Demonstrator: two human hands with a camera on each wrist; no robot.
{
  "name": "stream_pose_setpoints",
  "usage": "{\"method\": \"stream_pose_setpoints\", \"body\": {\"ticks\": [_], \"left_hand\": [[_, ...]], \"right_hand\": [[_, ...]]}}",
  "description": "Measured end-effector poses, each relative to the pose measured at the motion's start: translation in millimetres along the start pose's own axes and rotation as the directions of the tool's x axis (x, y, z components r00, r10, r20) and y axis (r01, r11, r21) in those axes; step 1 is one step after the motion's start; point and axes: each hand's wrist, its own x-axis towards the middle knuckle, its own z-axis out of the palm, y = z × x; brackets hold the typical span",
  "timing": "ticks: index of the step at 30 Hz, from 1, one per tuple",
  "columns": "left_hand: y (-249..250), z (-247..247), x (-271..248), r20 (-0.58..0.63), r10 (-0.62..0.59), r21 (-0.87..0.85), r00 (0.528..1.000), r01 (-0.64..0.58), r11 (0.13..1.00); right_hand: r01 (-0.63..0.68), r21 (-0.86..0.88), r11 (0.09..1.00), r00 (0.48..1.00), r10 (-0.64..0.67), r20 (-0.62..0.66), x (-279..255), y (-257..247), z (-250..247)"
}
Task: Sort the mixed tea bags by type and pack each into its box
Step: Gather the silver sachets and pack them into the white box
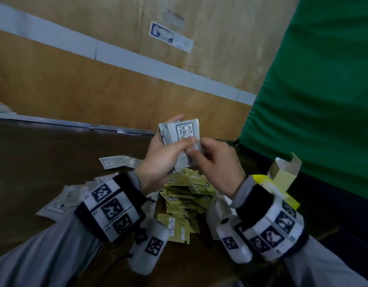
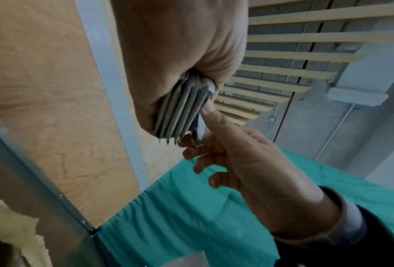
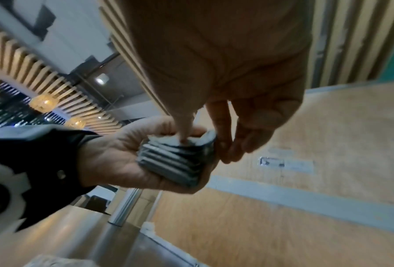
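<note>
Hands are mid-frame: our left hand (image 1: pixel 162 160) grips a stack of grey tea bags (image 1: pixel 180 133) upright, edges lined up, right hand (image 1: pixel 216 162) fingers pinching its corner, probably squaring it for boxing. Green tea bags (image 1: pixel 185 201) wait on the table (image 1: pixel 44 154) below.

matt paper sachets (image 1: pixel 180 135), dark wood table (image 1: pixel 54 154)

I count two kinds of tea bags. My two hands, left hand (image 1: pixel 158 162) and right hand (image 1: pixel 216 164), share one stack of grey bags (image 3: pixel 180 159); roughly seven edges show. At nine o'clock on the counter (image 1: pixel 44 154) lie several loose grey bags (image 1: pixel 60 201), too overlapped to count. At six o'clock is one heap of olive bags (image 1: pixel 185 199), well over a dozen. At three o'clock stands one open box (image 1: pixel 284 172).
</note>
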Motion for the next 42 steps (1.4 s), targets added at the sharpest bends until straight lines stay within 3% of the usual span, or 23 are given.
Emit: {"method": "stream_pose_setpoints", "body": {"ticks": [2, 3, 8, 10, 12, 16, 19, 23, 28, 30, 32, 33, 35, 36, 39, 42], "left_hand": [[-1, -5, 4, -0.042, -0.035, 0.009, 0.998, 0.036, 0.999], [0, -7, 6, -0.061, -0.05, 0.013, 0.997, 0.051, 0.999], [3, -4, 3, 0.018, -0.093, 0.099, 0.996, 0.091, 0.991], [3, 0, -2, 0.076, -0.115, 0.09, 0.99, 0.108, 0.99], [5, 0, -5, 0.176, -0.144, 0.059, 0.974, 0.136, 0.989], [12, -6, -9, 0.399, -0.145, 0.105, 0.905, 0.112, 0.988], [10, -7, -10, 0.401, -0.113, 0.23, 0.909, 0.02, 0.973], [10, -9, -13, 0.431, -0.167, 0.361, 0.887, 0.0, 0.933], [-2, -8, -5, 0.243, -0.065, 0.44, 0.968, -0.051, 0.897], [-4, -14, -1, 0.227, -0.016, 0.611, 0.974, -0.13, 0.781], [-2, -16, -1, 0.212, 0.074, 0.749, 0.975, -0.21, 0.628], [-2, -13, -3, 0.217, 0.135, 0.803, 0.967, -0.255, 0.539], [-2, -2, -10, 0.265, 0.195, 0.888, 0.944, -0.318, 0.333], [-3, 2, -14, 0.281, 0.168, 0.91, 0.945, -0.318, 0.264], [-6, 9, -20, 0.277, -0.07, 0.942, 0.958, -0.256, 0.217], [-8, 15, -26, 0.291, -0.243, 0.942, 0.925, -0.233, 0.241]], "right_hand": [[0.057, -0.398, 0.916, 0.998, -0.048, 0.034, 4, -4, -3], [0.075, -0.462, 0.884, 0.997, -0.058, 0.051, 6, -7, -7], [0.325, -0.426, 0.844, 0.921, -0.181, 0.344, 15, -14, -12], [0.352, -0.328, 0.877, 0.916, -0.251, 0.314, 20, -11, -4], [0.408, -0.207, 0.889, 0.907, -0.369, 0.206, 25, -7, -1], [0.448, -0.135, 0.884, 0.894, -0.441, 0.083, 25, -1, -6], [0.476, -0.165, 0.864, 0.879, -0.475, 0.048, 20, -1, -4], [0.479, -0.136, 0.867, 0.877, -0.48, 0.025, 13, 0, -1], [0.467, -0.223, 0.856, 0.873, -0.406, 0.27, 19, 5, -27], [0.373, -0.15, 0.915, 0.899, -0.317, 0.304, 20, 5, -48], [0.122, 0.035, 0.992, 0.967, -0.126, 0.221, 14, 0, -60], [-0.026, 0.167, 0.986, 0.977, -0.01, 0.213, 10, -4, -60], [-0.229, 0.27, 0.935, 0.953, 0.158, 0.26, 0, -11, -51], [-0.248, 0.24, 0.939, 0.944, 0.178, 0.278, -5, -11, -45], [-0.246, 0.124, 0.961, 0.937, 0.203, 0.283, -15, 2, -31], [-0.452, 0.341, 0.824, 0.879, 0.346, 0.328, -26, 13, -32]]}}
